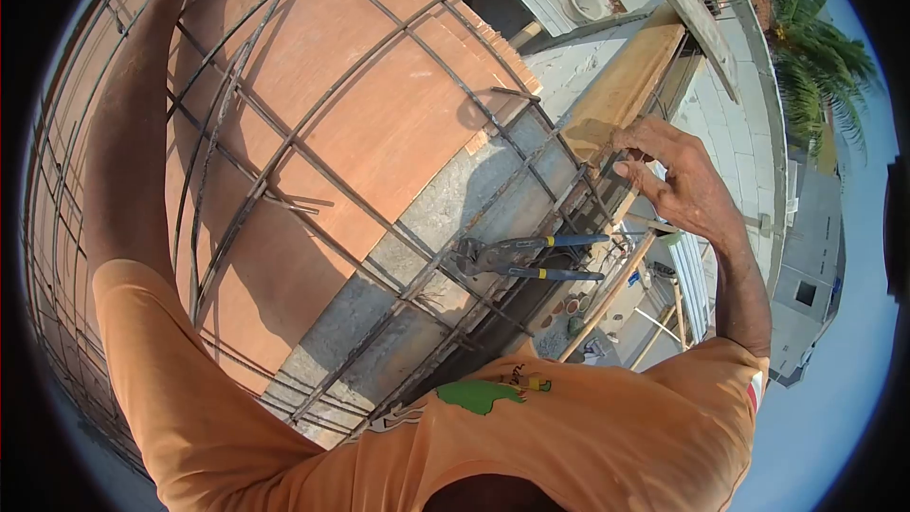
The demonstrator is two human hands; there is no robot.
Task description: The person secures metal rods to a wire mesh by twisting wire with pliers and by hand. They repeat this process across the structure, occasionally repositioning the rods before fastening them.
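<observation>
My right hand (678,180) is raised on the right, fingers curved and the thumb apart from them. Its fingertips are right at the edge of a yellowish wooden beam (630,71), beside the ends of the steel bars. Of my left arm (137,142) the forearm reaches up over the bars, and the hand is cut off at the top edge. A pair of pincers (471,256) with blue and yellow handles rests across the rebar grid (284,142), jaws to the left. Beneath the bars lie reddish plywood sheets (379,147) and a grey strip (417,218).
A drop past the slab edge shows poles (607,299) and debris below. Light block walls (735,147) rise on the right. A weathered plank (682,5) slants across the top right, near a white bucket (588,3). Rebar also crowds the left side.
</observation>
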